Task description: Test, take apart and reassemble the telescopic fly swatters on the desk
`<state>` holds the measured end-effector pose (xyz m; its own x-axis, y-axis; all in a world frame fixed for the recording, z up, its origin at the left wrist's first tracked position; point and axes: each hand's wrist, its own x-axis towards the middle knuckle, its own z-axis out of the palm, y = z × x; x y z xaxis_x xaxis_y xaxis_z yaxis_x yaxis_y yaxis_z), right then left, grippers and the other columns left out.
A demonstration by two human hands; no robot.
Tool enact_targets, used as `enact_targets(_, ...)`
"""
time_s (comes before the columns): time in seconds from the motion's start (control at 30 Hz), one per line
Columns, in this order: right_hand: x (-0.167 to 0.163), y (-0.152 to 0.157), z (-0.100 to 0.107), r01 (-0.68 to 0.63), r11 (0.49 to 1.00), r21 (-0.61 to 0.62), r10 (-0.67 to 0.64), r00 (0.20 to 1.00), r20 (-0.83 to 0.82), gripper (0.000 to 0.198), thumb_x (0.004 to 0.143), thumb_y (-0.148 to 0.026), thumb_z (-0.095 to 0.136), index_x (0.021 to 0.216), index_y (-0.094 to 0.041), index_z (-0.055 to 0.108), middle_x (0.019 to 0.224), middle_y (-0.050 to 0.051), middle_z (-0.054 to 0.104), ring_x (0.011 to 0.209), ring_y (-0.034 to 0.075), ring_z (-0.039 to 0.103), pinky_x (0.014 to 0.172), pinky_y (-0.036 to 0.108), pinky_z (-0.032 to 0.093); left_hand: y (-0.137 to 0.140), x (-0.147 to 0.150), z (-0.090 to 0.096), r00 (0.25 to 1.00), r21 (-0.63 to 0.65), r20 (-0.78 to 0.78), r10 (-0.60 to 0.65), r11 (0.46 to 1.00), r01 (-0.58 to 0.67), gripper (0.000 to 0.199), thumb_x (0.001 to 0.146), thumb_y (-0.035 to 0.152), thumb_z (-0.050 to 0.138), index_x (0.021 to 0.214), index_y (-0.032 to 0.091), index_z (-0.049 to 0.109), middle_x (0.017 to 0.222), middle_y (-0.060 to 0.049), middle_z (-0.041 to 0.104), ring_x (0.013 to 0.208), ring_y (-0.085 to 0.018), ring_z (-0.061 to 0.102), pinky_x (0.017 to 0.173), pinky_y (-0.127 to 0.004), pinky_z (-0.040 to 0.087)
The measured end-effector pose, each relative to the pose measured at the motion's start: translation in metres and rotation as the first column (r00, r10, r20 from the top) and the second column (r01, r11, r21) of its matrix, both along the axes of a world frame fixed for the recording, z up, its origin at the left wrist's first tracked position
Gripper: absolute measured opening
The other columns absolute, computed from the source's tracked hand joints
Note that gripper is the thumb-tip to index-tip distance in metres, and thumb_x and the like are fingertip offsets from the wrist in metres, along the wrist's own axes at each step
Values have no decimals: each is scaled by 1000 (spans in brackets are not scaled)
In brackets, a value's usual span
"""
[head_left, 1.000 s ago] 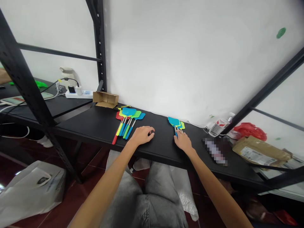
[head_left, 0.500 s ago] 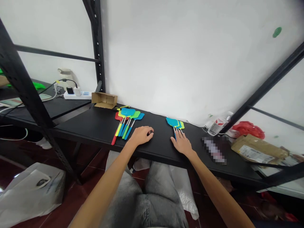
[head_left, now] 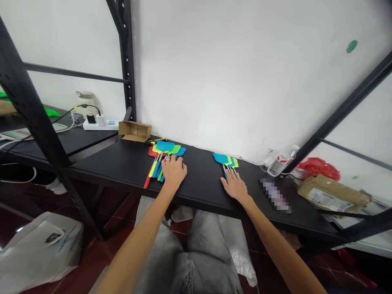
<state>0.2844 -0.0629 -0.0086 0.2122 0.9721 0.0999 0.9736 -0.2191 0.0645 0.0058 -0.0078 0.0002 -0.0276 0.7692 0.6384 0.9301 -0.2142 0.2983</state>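
Bottle (head_left: pixel 280 163): one
Swatters (head_left: pixel 220 158) just left of bottle: four showing
Swatters (head_left: pixel 165 146) farther left: at least five
Hands (head_left: pixel 235 185): two

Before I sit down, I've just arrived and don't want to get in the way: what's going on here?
A person's left hand is over some handles of the left swatters, fanned in red, yellow, green and blue. The right hand lies over handles of the right swatters, fanned in blue and yellow. Both groups rest on the black tabletop; whether the hands grip is unclear.
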Motion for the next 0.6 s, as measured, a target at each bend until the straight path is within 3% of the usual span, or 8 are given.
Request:
enact_targets(0.1,1,-1,-3,-22,998,52,21,1000,12,68,101,-56,20,159,-21,25,165,10,25,148,36,26,112,50,32,0,-1,-1,992,-67,-23,124,990,-125,30,86,26,51,106,15,69,122,-20,62,121,-37,50,101,-52,32)
enact_targets(0.2,-1,-5,-5,-37,984,172,28,998,58,66,101,-55,24,157,-20,32,162,12,32,147,36,28,114,50,28,0,-1,-1,992,-159,-91,84,982,-98,30,88,27,47,103,14,70,109,-20,67,113,-36,54,98,-50,33)
enact_targets(0.33,-7,-12,-4,-46,947,317,8,993,120,61,101,-51,30,153,-20,41,159,12,36,148,38,25,117,52,17,-2,-2,1,990,-146,-130,63,986,-82,30,89,21,43,102,16,70,107,-17,68,118,-35,51,95,-47,33)
enact_targets(0.6,-9,-17,-3,-66,928,367,25,993,115,55,101,-48,34,144,-20,54,155,12,43,145,37,29,117,52,17,-2,-1,5,984,-193,-125,130,969,-152,31,89,17,41,105,14,68,108,-19,66,108,-34,55,90,-45,34)
